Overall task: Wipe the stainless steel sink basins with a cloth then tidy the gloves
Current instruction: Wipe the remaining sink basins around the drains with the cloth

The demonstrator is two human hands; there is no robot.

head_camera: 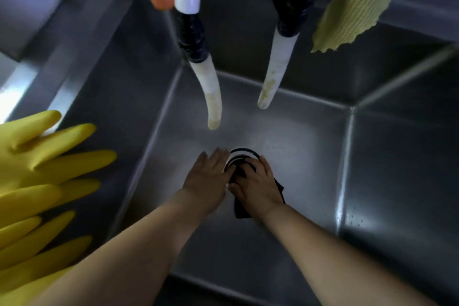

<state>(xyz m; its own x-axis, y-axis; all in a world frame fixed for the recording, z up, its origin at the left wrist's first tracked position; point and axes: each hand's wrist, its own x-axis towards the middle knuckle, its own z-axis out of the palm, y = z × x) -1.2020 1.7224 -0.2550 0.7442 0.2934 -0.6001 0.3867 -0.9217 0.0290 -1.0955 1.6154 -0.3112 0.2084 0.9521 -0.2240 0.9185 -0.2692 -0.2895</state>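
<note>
Both hands are down on the floor of the stainless sink basin [310,131], at the drain [242,154]. The right hand [258,186] presses a dark cloth [242,208] flat against the steel just on the person's side of the drain, its fingers [265,165] spread and lightly curled over the fabric, with the fingertips reaching the drain's rim. The left hand [207,176] lies just beside it, on the drain's left, fingers nearly straight and holding nothing; its fingertips point toward the drain.

The cloth's long axis runs from the drain back toward the person, its tail trailing out from under the right wrist. So the right hand is the working one, and the unwiped steel probably lies beyond the drain, under the two hoses [214,104].

The yellow gloves [44,176] lie well left of the drain, apparently draped over the basin's left rim, nearer the left hand. A green rag [357,7] hangs well beyond the drain, to the right.
</note>
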